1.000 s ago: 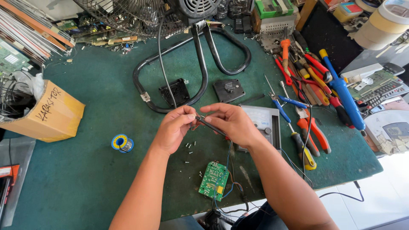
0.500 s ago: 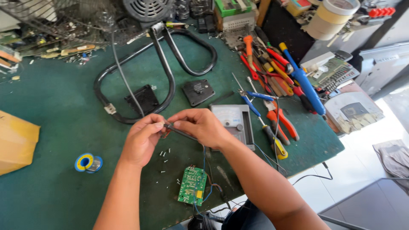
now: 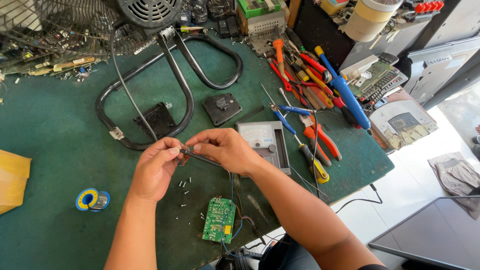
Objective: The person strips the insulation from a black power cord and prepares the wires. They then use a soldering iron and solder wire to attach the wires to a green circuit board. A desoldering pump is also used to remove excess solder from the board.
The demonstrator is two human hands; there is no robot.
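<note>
- Pinching something small between thumb and forefinger, the left hand (image 3: 156, 167) sits curled above the green counter (image 3: 55, 130); the piece is too small to identify.
- The right hand (image 3: 225, 149) pinches the end of a thin dark probe (image 3: 202, 159), whose tip meets the left hand's fingertips; both hands are pressed close together.
- The probe slants down and to the right, just above the counter, between the two hands.
- Small loose screws (image 3: 186, 186) lie scattered on the counter just below the left hand.
- A green circuit board (image 3: 219, 220) with blue wires lies near the front edge, below the hands.
- An analog multimeter (image 3: 265, 145) rests just beside the right wrist.
- A black fan stand (image 3: 172, 82) loops across the counter behind the hands, with two black square parts near it.
- A solder spool (image 3: 91, 200) lies left of the left forearm.
- Screwdrivers and pliers (image 3: 315, 100) are piled to the right.
</note>
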